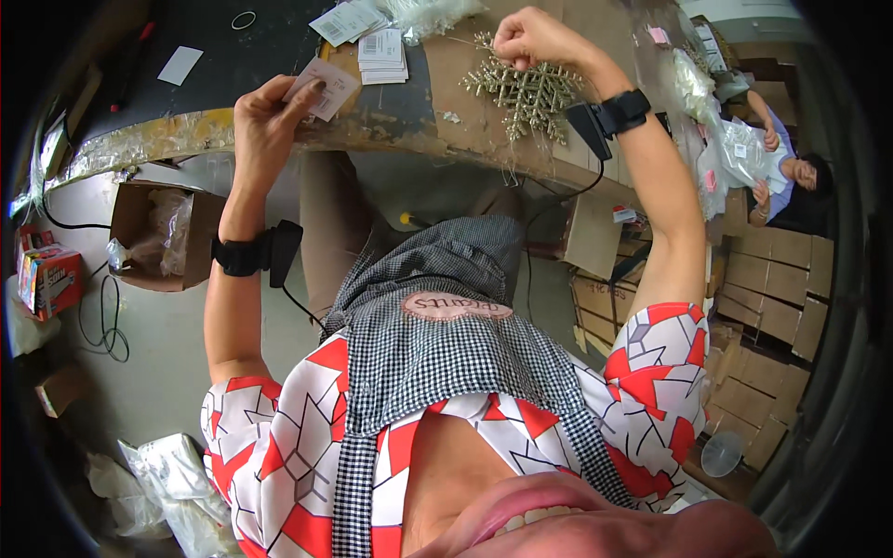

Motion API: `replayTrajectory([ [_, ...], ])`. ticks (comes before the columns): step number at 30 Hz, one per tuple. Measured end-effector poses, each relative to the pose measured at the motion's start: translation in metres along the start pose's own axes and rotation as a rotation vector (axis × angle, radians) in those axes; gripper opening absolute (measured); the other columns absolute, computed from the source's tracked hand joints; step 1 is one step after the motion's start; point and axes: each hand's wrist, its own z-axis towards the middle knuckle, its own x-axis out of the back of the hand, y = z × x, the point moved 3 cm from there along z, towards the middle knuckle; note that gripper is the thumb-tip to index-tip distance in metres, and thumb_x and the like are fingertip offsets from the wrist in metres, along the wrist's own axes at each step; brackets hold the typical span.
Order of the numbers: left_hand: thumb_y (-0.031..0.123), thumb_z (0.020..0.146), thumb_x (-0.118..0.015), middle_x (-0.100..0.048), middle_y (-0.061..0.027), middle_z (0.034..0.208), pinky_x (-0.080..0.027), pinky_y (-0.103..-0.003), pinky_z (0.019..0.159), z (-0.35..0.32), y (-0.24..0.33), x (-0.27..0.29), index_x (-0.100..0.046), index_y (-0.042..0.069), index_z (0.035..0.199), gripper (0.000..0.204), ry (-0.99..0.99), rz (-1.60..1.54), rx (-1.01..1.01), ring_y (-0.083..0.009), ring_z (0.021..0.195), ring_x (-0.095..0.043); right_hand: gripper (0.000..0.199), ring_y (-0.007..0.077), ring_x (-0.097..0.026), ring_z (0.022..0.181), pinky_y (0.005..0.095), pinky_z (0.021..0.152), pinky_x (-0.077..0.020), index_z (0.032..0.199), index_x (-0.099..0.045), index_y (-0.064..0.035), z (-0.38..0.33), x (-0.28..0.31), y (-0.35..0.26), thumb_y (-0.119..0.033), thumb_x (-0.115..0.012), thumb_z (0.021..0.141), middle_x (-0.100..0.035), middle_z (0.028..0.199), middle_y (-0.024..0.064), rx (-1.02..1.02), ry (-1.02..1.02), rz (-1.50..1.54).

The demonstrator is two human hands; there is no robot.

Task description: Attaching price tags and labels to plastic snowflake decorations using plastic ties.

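A small pale card (327,90) with print on it is pinched between the thumb and fingers of my left hand (268,123), above the table's near edge. My right hand (541,39) is closed at the upper edge of a glittery gold snowflake ornament (528,91), which lies on brown cardboard. A thin pale thread runs leftward from its fingertips; exactly where it meets the ornament is hidden. Between my hands lie a stack of white labels (382,70) and another bundle of printed labels (348,20).
Clear plastic bags (433,13) sit at the table's back. One white card (180,65) and a rubber band (244,19) lie on the dark tabletop. Below left stands an open carton (160,232) holding plastic. At right, a co-worker (781,167) handles a plastic package near stacked cartons (777,279).
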Motion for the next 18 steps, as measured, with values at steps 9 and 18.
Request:
replayTrajectory([
  [9,0.022,0.092,-0.058,-0.049,-0.0088,0.124,-0.048,-0.024,0.078,-0.033,0.021,-0.080,-0.066,-0.002,0.100,0.027,-0.397,-0.312,-0.031,-0.0106,0.099,-0.053,0.021,0.0060,-0.060,0.063,0.0186,0.058,-0.0480,0.101,-0.064,-0.0006,-0.070,-0.067,-0.045,-0.016,-0.062,0.088,-0.066,0.080,0.0030,0.153,0.170,0.685],
  [18,0.020,0.092,-0.057,-0.066,-0.0023,0.078,-0.048,-0.022,0.072,-0.044,0.036,-0.111,-0.067,-0.002,0.093,0.025,-0.467,-0.353,0.040,-0.0078,0.075,-0.059,0.019,0.0079,-0.062,0.067,0.0219,0.063,-0.0524,0.103,-0.063,0.0002,-0.112,-0.142,-0.057,-0.014,-0.058,0.091,-0.067,0.083,0.0053,0.295,0.239,1.024],
])
